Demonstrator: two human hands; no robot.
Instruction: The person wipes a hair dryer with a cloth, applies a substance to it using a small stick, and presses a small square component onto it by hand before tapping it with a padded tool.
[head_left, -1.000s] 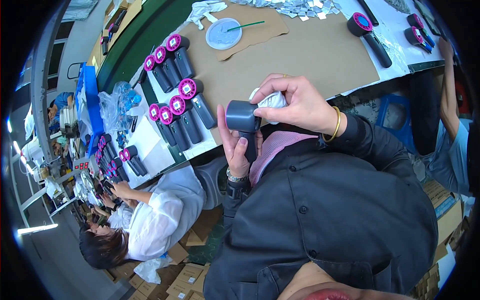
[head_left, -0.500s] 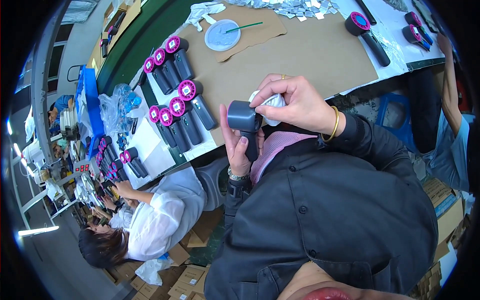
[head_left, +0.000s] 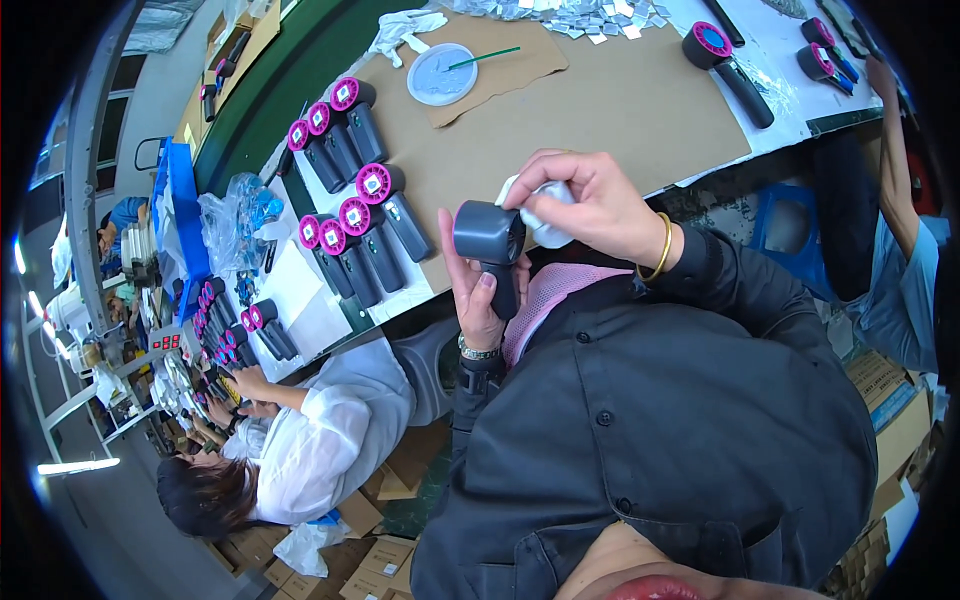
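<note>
Grip at my left [head_left: 476, 306] holds a dark-grey handheld device with cylindrical head [head_left: 487, 240], and my right grip [head_left: 598, 208] pinches a crumpled white cloth [head_left: 549, 236] just beside it.

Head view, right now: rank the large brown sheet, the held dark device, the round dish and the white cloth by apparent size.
Largest to smallest:
1. Large brown sheet
2. Held dark device
3. Round dish and white cloth: unsure, since the right hand partly hides the cloth.
</note>
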